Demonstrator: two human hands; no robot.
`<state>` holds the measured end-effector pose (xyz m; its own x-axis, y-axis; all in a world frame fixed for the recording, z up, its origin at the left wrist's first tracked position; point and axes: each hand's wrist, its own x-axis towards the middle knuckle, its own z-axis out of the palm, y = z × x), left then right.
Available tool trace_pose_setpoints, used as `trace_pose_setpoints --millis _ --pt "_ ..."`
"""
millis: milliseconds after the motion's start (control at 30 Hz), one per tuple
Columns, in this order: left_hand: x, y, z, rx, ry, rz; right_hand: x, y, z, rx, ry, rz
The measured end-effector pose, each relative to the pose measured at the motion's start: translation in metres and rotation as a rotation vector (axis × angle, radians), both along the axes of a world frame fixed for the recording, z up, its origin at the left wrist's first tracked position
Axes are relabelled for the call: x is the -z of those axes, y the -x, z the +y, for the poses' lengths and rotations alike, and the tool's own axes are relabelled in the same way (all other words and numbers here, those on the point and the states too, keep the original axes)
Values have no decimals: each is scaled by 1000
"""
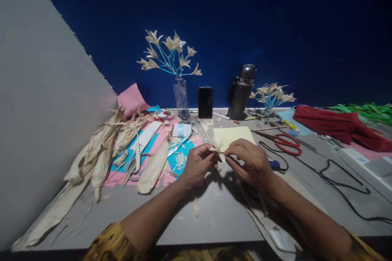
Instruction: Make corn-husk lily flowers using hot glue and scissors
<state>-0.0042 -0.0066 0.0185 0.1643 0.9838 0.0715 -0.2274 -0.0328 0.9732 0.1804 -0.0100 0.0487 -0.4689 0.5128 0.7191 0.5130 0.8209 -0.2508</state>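
Note:
Over the middle of the table, both hands meet at a small cream flower (221,151) whose petals look like dried corn husk. My left hand (200,165) pinches it from the left, fingers curled closed. From the right, my right hand (249,161) pinches a petal between thumb and fingertips. Just behind them lies a pale yellow paper pad (231,133). Finished flowers of the same kind stand on blue stems in a clear glass bottle (181,98). The flower's base is partly hidden by the fingers.
Dried husks (101,159) lie over pink and blue paper on the left. Behind stand a phone (205,102), a dark flask (241,94) and a smaller flower vase (268,110). On the right are red-handled scissors (288,143), a black cable (332,185) and red cloth (339,126).

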Motion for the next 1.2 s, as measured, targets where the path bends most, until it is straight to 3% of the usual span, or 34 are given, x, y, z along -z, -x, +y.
trace_pose_setpoints --millis 200,567,933,1200 --pt "5 2 2 15 -3 42 9 1 1 -3 2 24" --pt "0 2 1 -3 -12 144 16 1 1 -31 -34 115" --pt "-2 3 -4 -11 -191 278 25 3 1 0 49 203" --pt "1 6 -3 -94 -509 425 38 0 1 37 222 247"
